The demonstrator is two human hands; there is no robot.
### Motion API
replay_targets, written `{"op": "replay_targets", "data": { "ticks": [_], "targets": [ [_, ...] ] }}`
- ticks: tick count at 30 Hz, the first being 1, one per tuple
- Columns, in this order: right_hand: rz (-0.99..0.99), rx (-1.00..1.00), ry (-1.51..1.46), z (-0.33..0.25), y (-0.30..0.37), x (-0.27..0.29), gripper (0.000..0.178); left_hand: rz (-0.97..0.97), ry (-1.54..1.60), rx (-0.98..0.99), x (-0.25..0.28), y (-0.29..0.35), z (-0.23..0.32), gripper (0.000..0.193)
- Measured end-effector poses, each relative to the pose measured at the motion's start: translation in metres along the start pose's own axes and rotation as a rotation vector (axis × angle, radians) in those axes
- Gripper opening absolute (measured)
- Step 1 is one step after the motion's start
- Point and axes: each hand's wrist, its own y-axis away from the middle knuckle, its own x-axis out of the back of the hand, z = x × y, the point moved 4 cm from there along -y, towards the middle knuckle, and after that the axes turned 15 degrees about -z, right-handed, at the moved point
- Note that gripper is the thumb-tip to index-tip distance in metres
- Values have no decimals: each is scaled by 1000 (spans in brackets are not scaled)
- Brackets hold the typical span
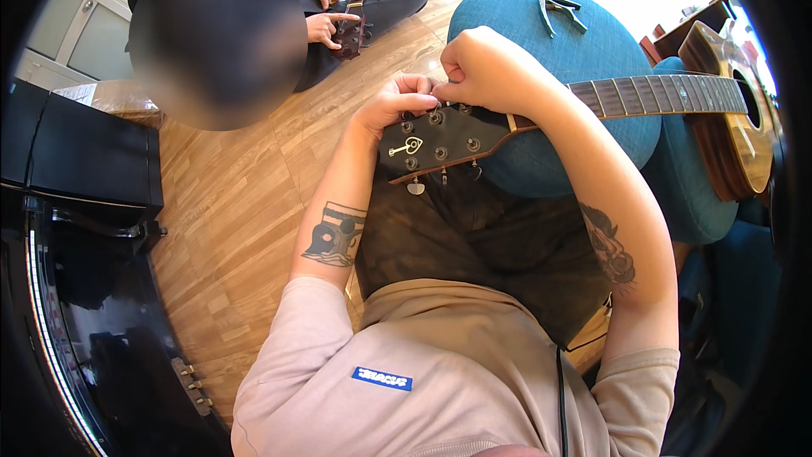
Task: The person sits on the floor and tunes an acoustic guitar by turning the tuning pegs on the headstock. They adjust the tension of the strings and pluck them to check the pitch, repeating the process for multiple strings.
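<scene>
An acoustic guitar lies across my lap with its black headstock (461,140) toward the left. From there its fretted neck (651,96) runs right, over a round blue stool, to the light wooden body (723,140). At the far edge of the headstock, by the tuning pegs, my left hand (404,100) has thumb and fingers pinched together. My right hand (484,68) is closed beside it, the fingertips of both nearly meeting. Whatever is between them is too small and too covered to make out. Several tuning posts and near-side pegs (415,189) show uncovered.
A metal capo (562,13) rests on the blue stool (507,13). Far left, another person sits on the wooden floor (254,228), their hands (326,13) at another guitar's dark headstock (348,41). A black piano (110,288) stands along my left. More blue seating (706,224) lies right.
</scene>
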Motion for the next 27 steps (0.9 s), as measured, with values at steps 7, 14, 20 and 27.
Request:
{"op": "replay_targets", "data": {
  "ticks": [7, 14, 20, 27],
  "targets": [
    [-12, 12, 10, 5, 0, -5, 34, -23, 72, -91, 2, 2, -6, 16],
    [-84, -49, 56, 3, -1, 4, 30, -137, 199, -72, 2, -2, -5, 16],
    [-72, -58, 35, 1, -2, 3, 29, -65, 152, 117, 12, 0, -19, 30],
    [-65, -44, 34, 3, -1, 3, 31, -112, 122, -3, -4, -4, -7, 23]
  ]
}}
